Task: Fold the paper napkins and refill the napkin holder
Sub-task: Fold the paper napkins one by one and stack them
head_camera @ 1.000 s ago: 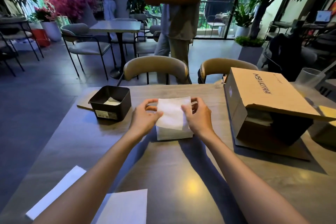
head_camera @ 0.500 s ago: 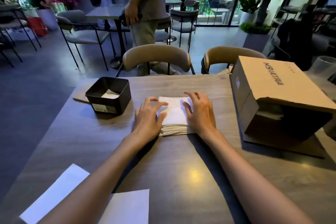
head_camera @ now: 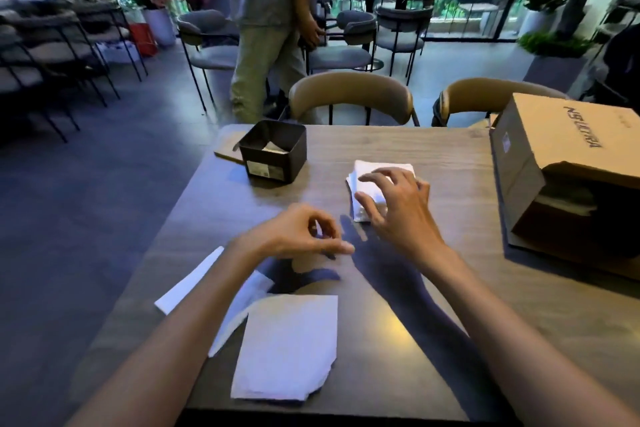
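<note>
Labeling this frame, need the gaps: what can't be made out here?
Head view only:
- black napkin holder: fill level hidden by its walls.
- folded napkin stack: count hidden under the right hand.
- cardboard box: cut off at the right edge, dark inside.
- left hand: curled fingers motion-blurred.

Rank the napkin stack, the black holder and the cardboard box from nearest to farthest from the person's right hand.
From the right hand:
1. Napkin stack, directly under its fingers.
2. Black holder, to the left, at the table's far edge.
3. Cardboard box, on the right; holder and box are nearly too close to call.
</note>
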Demonstrator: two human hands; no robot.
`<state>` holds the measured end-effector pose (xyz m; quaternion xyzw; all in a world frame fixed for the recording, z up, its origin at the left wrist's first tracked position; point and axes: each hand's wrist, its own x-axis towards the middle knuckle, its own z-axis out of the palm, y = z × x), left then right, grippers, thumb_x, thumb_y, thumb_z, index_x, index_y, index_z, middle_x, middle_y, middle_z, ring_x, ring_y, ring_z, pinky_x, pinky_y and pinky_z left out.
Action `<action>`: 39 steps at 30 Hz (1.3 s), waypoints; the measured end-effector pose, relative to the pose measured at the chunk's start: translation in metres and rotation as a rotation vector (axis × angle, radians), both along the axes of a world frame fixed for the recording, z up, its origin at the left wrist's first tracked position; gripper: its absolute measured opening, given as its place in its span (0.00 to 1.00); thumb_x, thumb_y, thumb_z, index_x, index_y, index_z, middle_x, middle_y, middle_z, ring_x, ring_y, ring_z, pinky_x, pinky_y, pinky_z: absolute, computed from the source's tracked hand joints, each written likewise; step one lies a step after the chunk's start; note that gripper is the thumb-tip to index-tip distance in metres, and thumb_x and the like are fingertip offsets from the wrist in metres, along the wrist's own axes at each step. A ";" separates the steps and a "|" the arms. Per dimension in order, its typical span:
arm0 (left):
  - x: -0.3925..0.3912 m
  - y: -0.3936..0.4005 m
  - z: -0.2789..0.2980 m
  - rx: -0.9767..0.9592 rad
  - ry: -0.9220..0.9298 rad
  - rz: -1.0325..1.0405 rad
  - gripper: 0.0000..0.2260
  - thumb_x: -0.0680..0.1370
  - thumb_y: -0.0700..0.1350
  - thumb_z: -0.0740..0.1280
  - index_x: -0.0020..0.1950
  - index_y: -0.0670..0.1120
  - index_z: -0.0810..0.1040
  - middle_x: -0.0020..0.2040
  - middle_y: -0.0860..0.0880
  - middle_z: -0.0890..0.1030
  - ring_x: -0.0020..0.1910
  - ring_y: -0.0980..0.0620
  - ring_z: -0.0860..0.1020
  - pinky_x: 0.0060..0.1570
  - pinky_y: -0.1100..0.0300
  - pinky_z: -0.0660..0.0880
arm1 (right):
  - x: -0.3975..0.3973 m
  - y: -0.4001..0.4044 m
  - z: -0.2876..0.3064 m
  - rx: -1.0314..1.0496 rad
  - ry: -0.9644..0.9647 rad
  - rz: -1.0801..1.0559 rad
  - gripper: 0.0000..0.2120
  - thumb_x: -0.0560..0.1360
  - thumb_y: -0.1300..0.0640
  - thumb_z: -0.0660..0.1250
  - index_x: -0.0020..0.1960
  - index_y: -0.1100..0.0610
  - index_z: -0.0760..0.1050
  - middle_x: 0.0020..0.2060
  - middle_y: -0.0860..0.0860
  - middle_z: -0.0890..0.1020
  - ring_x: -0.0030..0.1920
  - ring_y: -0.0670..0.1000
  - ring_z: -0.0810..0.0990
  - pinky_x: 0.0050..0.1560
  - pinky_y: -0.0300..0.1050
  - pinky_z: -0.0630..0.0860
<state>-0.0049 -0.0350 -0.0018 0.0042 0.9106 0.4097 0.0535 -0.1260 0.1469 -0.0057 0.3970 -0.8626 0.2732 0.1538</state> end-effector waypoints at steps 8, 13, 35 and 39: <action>0.072 0.004 -0.021 -0.166 -0.085 -0.027 0.09 0.69 0.58 0.78 0.44 0.57 0.83 0.45 0.61 0.76 0.45 0.64 0.74 0.38 0.71 0.68 | 0.084 0.000 -0.014 0.121 -0.176 0.307 0.12 0.80 0.45 0.66 0.60 0.48 0.79 0.59 0.48 0.80 0.63 0.50 0.73 0.64 0.56 0.69; 0.084 0.003 -0.020 -0.025 0.137 0.168 0.03 0.75 0.54 0.73 0.45 0.59 0.79 0.42 0.62 0.80 0.43 0.63 0.77 0.40 0.69 0.71 | 0.102 0.012 -0.022 0.031 -0.371 0.384 0.12 0.78 0.44 0.69 0.56 0.50 0.80 0.43 0.47 0.84 0.43 0.47 0.80 0.48 0.48 0.78; -0.100 0.029 0.007 0.257 0.273 0.452 0.24 0.78 0.46 0.71 0.70 0.51 0.65 0.47 0.45 0.82 0.48 0.50 0.81 0.53 0.49 0.80 | -0.056 0.025 0.011 -0.462 -0.593 -0.189 0.11 0.77 0.53 0.73 0.57 0.55 0.79 0.48 0.50 0.84 0.50 0.52 0.83 0.57 0.56 0.80; -0.121 0.022 -0.007 0.138 0.273 0.459 0.21 0.78 0.48 0.70 0.68 0.53 0.68 0.45 0.49 0.82 0.48 0.50 0.81 0.52 0.47 0.80 | -0.079 0.020 -0.002 -0.350 -0.491 -0.218 0.12 0.76 0.52 0.73 0.56 0.57 0.80 0.45 0.48 0.82 0.47 0.51 0.81 0.52 0.53 0.79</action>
